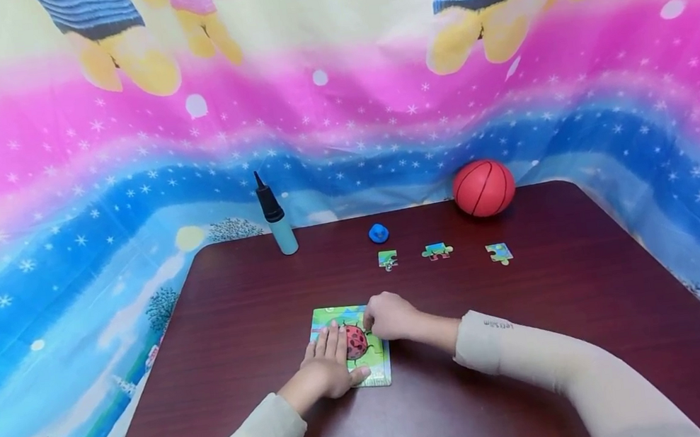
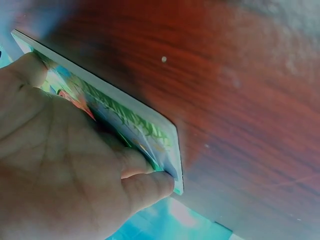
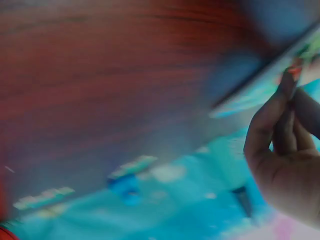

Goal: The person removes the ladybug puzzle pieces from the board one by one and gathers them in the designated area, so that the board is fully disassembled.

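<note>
A jigsaw puzzle board (image 1: pixel 375 372) with a ladybug picture (image 1: pixel 355 342) lies on the table. My left hand (image 1: pixel 327 370) rests over its left part, fingers extended and thumb along the lower edge; the left wrist view shows the palm above the board's pale rim (image 2: pixel 150 107). At the board's upper right, my right hand (image 1: pixel 392 316) has its fingers bent. In the right wrist view, thumb and fingertips pinch a small puzzle piece with a reddish patch (image 3: pixel 295 72), mostly covered and blurred. Whether that piece touches its slot is hidden.
Three loose puzzle pieces lie beyond the board: left (image 1: pixel 388 259), middle (image 1: pixel 437 251) and right (image 1: pixel 498 253). Farther back stand a teal hand pump (image 1: pixel 284 235), a small blue toy (image 1: pixel 378 233) and a red ball (image 1: pixel 484 188). A printed cloth (image 1: pixel 328 135) hangs behind the table.
</note>
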`<control>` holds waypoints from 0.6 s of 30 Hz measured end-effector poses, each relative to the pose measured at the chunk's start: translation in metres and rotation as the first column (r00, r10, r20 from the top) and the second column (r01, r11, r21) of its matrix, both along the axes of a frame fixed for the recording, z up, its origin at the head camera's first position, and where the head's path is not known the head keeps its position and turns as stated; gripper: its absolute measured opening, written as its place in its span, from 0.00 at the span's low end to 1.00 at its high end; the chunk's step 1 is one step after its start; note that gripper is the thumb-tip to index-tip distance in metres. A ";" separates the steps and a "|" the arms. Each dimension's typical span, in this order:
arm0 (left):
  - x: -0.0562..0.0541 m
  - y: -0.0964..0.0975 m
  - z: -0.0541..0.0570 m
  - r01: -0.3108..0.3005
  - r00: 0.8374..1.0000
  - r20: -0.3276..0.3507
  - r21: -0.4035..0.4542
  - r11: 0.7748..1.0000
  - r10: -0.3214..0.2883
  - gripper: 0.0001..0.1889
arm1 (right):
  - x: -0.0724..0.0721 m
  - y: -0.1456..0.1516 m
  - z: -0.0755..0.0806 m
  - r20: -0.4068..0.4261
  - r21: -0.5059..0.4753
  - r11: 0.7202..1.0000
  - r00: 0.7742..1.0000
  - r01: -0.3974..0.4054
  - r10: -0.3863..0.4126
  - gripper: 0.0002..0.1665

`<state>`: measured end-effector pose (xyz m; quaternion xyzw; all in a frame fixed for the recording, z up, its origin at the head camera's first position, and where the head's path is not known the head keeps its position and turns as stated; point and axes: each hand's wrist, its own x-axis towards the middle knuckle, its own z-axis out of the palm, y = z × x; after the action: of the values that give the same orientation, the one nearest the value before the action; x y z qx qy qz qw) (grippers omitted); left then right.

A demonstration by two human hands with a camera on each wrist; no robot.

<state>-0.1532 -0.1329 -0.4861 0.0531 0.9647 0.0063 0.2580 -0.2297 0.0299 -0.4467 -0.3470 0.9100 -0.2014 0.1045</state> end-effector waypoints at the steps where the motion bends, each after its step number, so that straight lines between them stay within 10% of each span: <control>1: 0.001 0.001 0.001 -0.002 1.000 0.005 0.003 1.000 0.002 0.50 | 0.005 0.000 0.003 -0.043 0.004 1.000 0.999 -0.013 0.013 0.14; 6: 0.003 0.004 0.003 -0.010 1.000 0.000 0.011 1.000 0.010 0.49 | 0.018 0.002 0.024 -0.171 -0.014 0.998 0.984 -0.060 0.057 0.15; 18: 0.004 0.004 0.007 -0.008 1.000 0.005 0.042 0.999 0.008 0.52 | -0.028 0.088 0.035 0.053 -0.103 0.978 0.983 0.182 -0.178 0.11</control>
<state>-0.1494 -0.1290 -0.4790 0.0546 0.9640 0.0277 0.2589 -0.2573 0.1176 -0.4112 -0.2639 0.9230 -0.2663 0.0867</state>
